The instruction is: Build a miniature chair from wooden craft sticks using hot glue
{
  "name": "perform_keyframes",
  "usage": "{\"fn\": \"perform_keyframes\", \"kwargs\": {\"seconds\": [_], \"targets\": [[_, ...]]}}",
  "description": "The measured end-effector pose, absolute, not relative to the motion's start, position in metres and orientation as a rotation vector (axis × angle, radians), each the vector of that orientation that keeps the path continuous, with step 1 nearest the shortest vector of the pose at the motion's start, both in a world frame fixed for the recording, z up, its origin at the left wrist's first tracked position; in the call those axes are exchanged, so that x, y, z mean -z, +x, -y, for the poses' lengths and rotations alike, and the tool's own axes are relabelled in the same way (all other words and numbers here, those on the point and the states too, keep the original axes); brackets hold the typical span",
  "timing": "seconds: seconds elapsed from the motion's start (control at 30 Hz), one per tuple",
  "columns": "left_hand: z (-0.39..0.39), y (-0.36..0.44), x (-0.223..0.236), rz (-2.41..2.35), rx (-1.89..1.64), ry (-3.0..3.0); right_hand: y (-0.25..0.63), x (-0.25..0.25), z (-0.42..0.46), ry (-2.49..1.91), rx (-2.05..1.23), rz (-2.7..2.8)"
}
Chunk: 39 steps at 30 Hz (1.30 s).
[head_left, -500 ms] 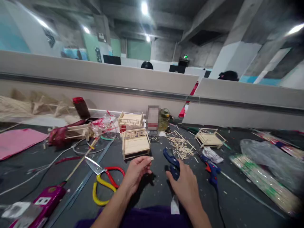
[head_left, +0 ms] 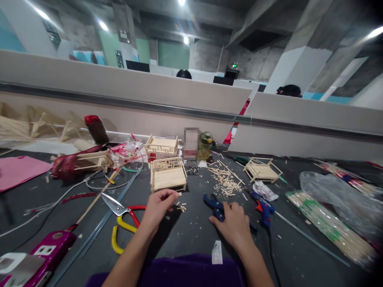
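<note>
My left hand (head_left: 160,207) is closed in a pinch, with a short wooden stick piece (head_left: 180,194) at its fingertips. Several similar cut pieces (head_left: 181,207) lie on the dark table just right of those fingers. Under my right hand (head_left: 233,223) are dark blue pliers (head_left: 214,203); its fingers curl over them and partly hide the handles. Beyond the left hand stands a small wooden model bed (head_left: 169,178). Scissors (head_left: 117,208) with red and yellow handles lie left of it, partly covered by my left forearm.
A pile of cut sticks (head_left: 226,179) lies beyond the pliers. To the right are a blue glue gun (head_left: 265,211), crumpled paper (head_left: 265,191), another wooden model (head_left: 261,170) and bagged sticks (head_left: 326,223). A purple power strip (head_left: 54,253) and cables are at the left; a low partition (head_left: 134,95) runs behind.
My left hand has moved left and slightly away from me, and loose stick pieces now show beside it. My right hand stays at the pliers, whose jaws now point further left. The view has shifted slightly.
</note>
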<state>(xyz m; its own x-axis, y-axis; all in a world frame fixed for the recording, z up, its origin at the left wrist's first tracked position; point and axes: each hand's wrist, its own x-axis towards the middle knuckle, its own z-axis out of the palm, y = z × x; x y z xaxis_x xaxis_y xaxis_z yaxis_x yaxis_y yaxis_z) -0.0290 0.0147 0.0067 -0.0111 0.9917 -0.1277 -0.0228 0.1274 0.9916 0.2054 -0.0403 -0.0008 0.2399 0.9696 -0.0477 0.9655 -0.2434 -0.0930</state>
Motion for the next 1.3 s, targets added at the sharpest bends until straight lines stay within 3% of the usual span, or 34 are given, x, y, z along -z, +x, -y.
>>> {"fn": "perform_keyframes", "kwargs": {"seconds": [0.33,0.47,0.7,1.0,1.3], "targets": [[-0.016,-0.032,-0.002,-1.298,-1.099,1.092,0.214,0.009,0.048,-2.466,0.053,1.891],[-0.016,-0.032,0.0,-1.319,-1.051,1.106,0.213,0.001,0.049,-2.26,0.09,1.906],[-0.021,-0.037,0.01,-1.393,-0.967,1.211,0.165,-0.049,0.01,-1.819,-0.377,1.933],[-0.024,-0.032,0.028,-1.343,-0.924,1.466,0.129,-0.004,-0.014,-1.392,-0.654,2.071],[-0.023,-0.031,0.03,-1.394,-0.892,1.528,0.137,0.01,-0.018,-1.637,-0.452,2.243]]}}
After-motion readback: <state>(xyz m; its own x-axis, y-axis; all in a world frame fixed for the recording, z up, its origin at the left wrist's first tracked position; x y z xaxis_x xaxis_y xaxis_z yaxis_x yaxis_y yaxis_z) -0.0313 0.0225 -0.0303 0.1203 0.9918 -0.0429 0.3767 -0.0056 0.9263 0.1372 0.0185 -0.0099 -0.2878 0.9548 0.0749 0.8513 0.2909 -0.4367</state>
